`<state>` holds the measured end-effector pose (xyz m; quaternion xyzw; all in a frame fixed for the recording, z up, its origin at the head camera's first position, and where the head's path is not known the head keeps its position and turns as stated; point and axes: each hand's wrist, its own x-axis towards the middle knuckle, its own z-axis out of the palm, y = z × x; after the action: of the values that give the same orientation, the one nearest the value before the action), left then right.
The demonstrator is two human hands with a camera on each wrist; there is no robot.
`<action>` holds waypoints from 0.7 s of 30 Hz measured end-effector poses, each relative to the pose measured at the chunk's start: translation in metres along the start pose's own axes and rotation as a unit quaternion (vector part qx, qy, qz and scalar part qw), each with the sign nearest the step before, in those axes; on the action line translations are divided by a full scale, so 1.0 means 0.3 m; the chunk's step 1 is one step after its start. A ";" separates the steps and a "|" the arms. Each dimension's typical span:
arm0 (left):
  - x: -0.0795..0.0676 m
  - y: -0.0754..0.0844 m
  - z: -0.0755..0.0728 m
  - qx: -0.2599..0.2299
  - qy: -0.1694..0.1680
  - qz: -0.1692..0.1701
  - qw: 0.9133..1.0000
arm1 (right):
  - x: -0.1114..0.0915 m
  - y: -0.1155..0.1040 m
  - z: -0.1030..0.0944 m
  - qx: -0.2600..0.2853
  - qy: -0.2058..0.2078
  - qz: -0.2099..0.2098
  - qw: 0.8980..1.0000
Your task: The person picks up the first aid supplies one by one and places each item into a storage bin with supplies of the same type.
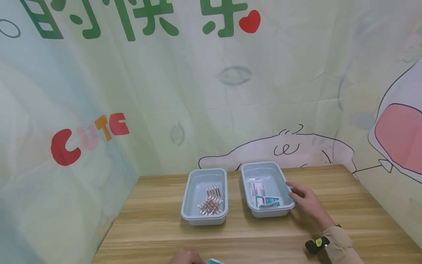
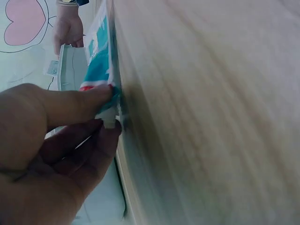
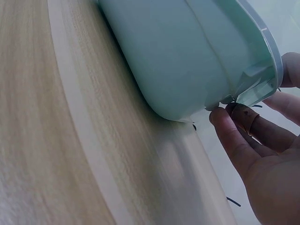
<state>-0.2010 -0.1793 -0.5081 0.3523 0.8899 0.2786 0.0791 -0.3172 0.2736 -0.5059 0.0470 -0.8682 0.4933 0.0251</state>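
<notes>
My left hand (image 2: 56, 145) pinches a teal-and-white tube (image 2: 98, 61) with a red band and a small pale end, low over the wooden table. In the head view that hand (image 1: 186, 256) shows only in part at the bottom edge, beside a corner of the tube (image 1: 213, 261). My right hand (image 1: 308, 203) grips the right rim of the right-hand pale blue tray (image 1: 273, 179); the right wrist view shows its fingers (image 3: 229, 136) under the rim. Inside that tray lie a teal-and-white item (image 1: 267, 201) and a printed white packet (image 1: 257, 189).
Left of it stands another pale blue tray (image 1: 192, 190), holding several brown swabs (image 1: 211, 205) with white ends. Both trays are near the back of the wooden table (image 1: 155, 212), close to a printed cloth backdrop (image 1: 165, 91). A black device (image 1: 317, 245) sits on my right wrist.
</notes>
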 end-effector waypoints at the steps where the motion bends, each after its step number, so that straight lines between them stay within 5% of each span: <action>1: -0.001 0.003 -0.003 -0.015 -0.002 -0.015 1.000 | 0.000 -0.001 0.000 0.000 0.000 -0.001 1.000; 4: 0.000 0.011 -0.014 -0.065 -0.010 -0.066 0.996 | -0.002 -0.001 0.000 0.002 0.002 -0.004 1.000; 9: 0.010 0.017 -0.039 -0.093 -0.020 -0.097 0.991 | -0.002 0.001 -0.002 0.003 0.000 -0.004 1.000; 21: 0.020 0.019 -0.077 -0.036 0.074 -0.034 0.996 | 0.000 0.000 -0.003 0.006 -0.005 0.000 1.000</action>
<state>-0.2099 -0.1818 -0.4854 0.2970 0.8943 0.3328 0.0357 -0.3172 0.2744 -0.5056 0.0501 -0.8655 0.4980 0.0205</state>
